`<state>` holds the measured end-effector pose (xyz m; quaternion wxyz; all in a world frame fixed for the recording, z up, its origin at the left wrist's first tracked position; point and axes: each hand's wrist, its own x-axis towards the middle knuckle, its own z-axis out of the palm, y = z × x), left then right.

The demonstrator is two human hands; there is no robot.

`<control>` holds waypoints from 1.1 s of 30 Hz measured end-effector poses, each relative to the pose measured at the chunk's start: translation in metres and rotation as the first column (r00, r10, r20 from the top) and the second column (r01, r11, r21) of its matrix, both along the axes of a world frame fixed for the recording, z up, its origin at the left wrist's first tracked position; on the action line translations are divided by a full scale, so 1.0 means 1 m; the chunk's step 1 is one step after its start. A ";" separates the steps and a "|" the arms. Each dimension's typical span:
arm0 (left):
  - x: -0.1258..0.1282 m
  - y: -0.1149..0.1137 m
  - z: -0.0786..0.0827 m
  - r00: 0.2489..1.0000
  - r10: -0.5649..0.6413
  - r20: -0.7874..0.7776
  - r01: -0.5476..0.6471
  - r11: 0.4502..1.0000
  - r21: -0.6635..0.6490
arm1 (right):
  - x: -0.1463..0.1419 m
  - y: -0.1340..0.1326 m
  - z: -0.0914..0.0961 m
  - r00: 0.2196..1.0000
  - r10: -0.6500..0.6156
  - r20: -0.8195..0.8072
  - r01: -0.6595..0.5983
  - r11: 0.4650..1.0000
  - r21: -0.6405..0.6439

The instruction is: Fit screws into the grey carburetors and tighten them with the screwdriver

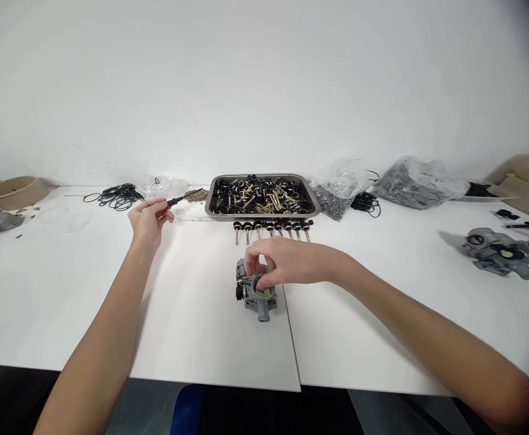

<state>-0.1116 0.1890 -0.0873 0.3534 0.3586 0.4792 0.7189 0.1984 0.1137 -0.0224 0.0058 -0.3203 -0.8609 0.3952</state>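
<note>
My left hand [149, 220] is closed around a thin black screwdriver [175, 200]. Its tip reaches to a small heap of brass-coloured screws [197, 195] at the back of the table. My right hand [289, 260] grips a grey metal carburetor [263, 309] from above, the thumb at its round opening and the other fingers over its far side. Inside that opening a yellow-green surface shows. The carburetor rests on the white table, with a black knob [240, 292] on its left side.
Behind the carburetor lies a row of several black-headed screws [247, 232], before a metal tray [263, 216] of black and brass parts. Black rings [119, 197] and plastic bags [421, 181] line the wall. Another carburetor [504, 254] is at right, a beige bowl [15, 192] at left.
</note>
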 end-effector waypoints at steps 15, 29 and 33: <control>0.000 -0.002 0.011 0.984 0.155 0.085 -0.165 0.979 0.119 | -0.003 -0.003 0.005 0.992 -0.038 0.121 0.041 0.999 -0.027; 0.005 0.001 -0.007 0.990 0.134 -0.034 -0.135 0.991 -0.013 | -0.005 -0.006 0.006 0.988 -0.015 0.153 0.018 1.000 -0.016; 0.004 0.004 -0.010 0.990 0.133 -0.046 -0.134 0.991 -0.010 | -0.006 -0.006 0.007 0.988 -0.018 0.157 0.022 1.000 -0.020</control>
